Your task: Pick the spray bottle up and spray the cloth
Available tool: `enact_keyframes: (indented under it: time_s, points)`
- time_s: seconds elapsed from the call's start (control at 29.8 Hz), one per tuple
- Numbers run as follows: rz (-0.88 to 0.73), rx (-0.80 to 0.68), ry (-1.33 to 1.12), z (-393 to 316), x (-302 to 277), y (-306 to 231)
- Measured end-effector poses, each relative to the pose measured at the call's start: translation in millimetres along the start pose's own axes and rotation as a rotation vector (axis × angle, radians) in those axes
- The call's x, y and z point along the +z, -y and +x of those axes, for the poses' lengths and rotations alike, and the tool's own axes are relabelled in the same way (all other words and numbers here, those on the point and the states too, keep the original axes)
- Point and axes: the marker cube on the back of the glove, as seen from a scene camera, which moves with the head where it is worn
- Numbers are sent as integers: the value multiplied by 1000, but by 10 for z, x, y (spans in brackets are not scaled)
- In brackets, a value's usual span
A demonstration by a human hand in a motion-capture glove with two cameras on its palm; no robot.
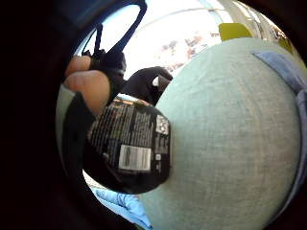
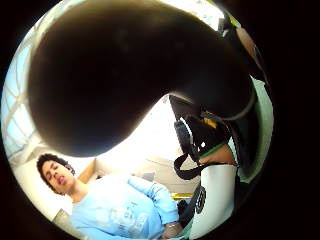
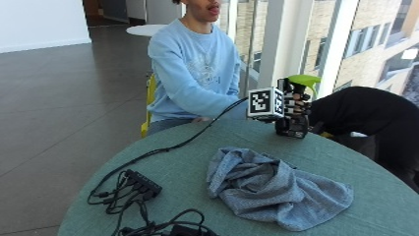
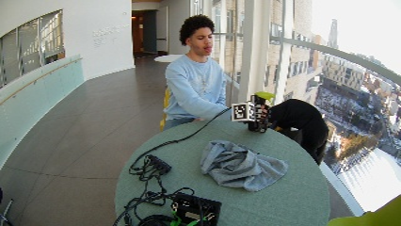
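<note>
The spray bottle (image 3: 294, 127) has a black body and a green spray head, and stands upright at the far side of the round green table (image 3: 190, 162). My gloved right hand (image 3: 296, 102) grips it around the neck, fingers curled round it. Its base is at or just above the tabletop; I cannot tell which. In the little finger side palm view the labelled black bottle (image 1: 136, 143) sits close to the palm over the green table (image 1: 230, 143). A crumpled grey-blue cloth (image 3: 272, 189) lies mid-table, nearer the camera than the bottle and apart from it.
A black cable runs from the hand to a black hub (image 3: 140, 183) and a cable tangle at the table's front left. A black box (image 4: 196, 207) sits at the near edge. A black bundle (image 3: 367, 115) lies just beyond the table's far right edge.
</note>
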Motion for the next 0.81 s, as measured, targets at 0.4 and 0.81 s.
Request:
enact_keyframes:
  time_s: [0.4,0.81]
  points:
    - [-55,36,-390,-205,-1160,-1237]
    - [15,126,-712,-147,-2061,-2739]
